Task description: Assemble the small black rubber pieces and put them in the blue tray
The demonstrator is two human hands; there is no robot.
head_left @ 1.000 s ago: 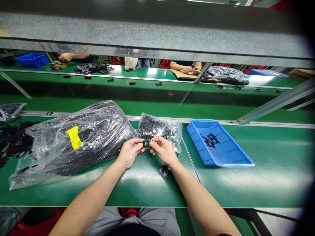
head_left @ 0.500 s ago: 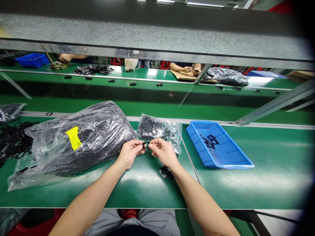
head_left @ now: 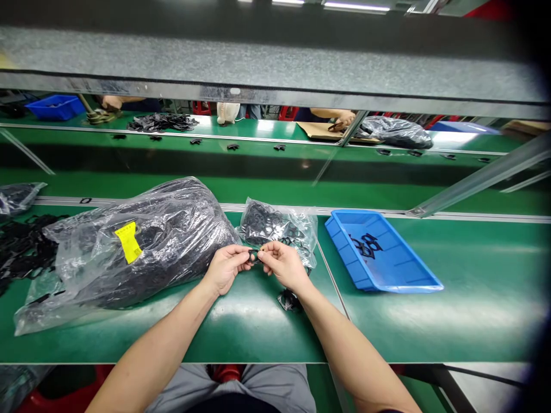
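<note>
My left hand (head_left: 224, 266) and my right hand (head_left: 283, 264) meet over the green table, both pinching one small black ring-shaped part (head_left: 253, 256) between thumbs and fingers. Just behind the hands lies a small clear bag (head_left: 279, 226) of black parts. A big clear bag (head_left: 129, 246) with a yellow label, stuffed with black parts, lies to the left and touches my left hand's side. A small black part (head_left: 287, 300) rests on the table under my right wrist.
A blue tray (head_left: 413, 272) with a few black parts stands to the right. Loose black parts (head_left: 21, 246) are heaped at far left. Beyond a conveyor (head_left: 275, 172), another person's hands (head_left: 342, 119) work near a dark bag (head_left: 394, 132).
My two hands have drawn slightly closer together on the small black part. The other person's hands across the line have shifted a little.
</note>
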